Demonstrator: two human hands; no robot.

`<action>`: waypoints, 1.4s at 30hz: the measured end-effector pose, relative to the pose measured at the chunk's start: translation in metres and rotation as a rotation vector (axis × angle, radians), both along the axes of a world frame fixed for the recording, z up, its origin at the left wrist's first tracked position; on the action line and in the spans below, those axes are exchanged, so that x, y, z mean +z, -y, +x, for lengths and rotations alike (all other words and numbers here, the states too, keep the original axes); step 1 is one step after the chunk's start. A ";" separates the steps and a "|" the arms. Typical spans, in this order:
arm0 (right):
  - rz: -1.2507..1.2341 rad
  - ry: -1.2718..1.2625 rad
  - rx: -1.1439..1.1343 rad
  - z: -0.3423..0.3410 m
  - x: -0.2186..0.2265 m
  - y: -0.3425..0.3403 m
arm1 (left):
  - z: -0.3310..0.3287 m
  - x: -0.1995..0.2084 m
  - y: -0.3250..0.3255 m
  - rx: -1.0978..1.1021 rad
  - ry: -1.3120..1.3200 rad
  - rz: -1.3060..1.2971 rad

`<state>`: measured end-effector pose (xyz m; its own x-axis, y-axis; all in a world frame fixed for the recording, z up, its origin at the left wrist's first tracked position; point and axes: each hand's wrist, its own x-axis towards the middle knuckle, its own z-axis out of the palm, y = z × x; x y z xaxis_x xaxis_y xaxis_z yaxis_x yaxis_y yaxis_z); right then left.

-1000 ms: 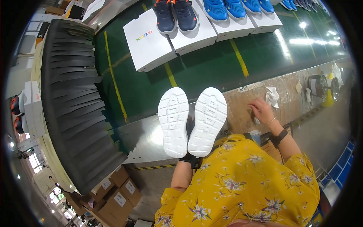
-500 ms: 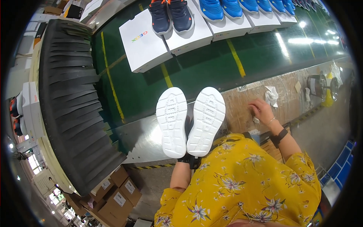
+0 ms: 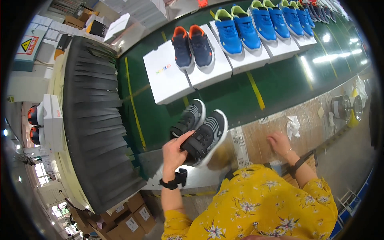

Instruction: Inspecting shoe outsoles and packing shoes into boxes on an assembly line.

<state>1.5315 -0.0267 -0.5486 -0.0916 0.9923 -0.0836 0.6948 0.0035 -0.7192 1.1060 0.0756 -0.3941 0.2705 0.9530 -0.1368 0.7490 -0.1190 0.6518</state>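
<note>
My left hand (image 3: pixel 173 155) is closed on a pair of black sneakers with grey stripes and white soles. It grips them by the heel ends, with the near sneaker (image 3: pixel 205 138) angled in front of the far sneaker (image 3: pixel 189 119). Both are held in the air over the metal edge of the green conveyor belt (image 3: pixel 168 116), toes away from me and uppers facing up. My right hand (image 3: pixel 279 142) is low over the cardboard-covered ledge (image 3: pixel 256 145), fingers loosely curled and a little apart, with nothing visible in them. Nearest to it lies a crumpled white tissue (image 3: pixel 293 126).
White shoeboxes (image 3: pixel 166 86) line the belt. Navy sneakers with orange linings (image 3: pixel 193 47) and several blue sneakers (image 3: pixel 228 36) stand on them. A black strip curtain (image 3: pixel 92 120) hangs at the left. Brown cartons (image 3: pixel 130 225) are stacked below; a metal container (image 3: pixel 340 105) sits at the right.
My left hand has turned the sneakers over: the white soles faced up before, now the black uppers show. My right hand still hovers by the ledge. The view has shifted, so the boxes appear lower.
</note>
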 end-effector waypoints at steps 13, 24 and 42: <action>0.003 -0.185 0.012 -0.043 -0.019 -0.037 | -0.052 0.078 -0.203 -0.649 -1.030 0.588; -0.018 -0.234 -0.169 -0.060 -0.028 -0.068 | -0.084 -0.036 -0.334 -0.067 -0.496 0.397; -0.032 -0.325 -0.261 -0.067 -0.004 -0.075 | 0.126 -0.040 -0.360 0.095 -0.501 0.210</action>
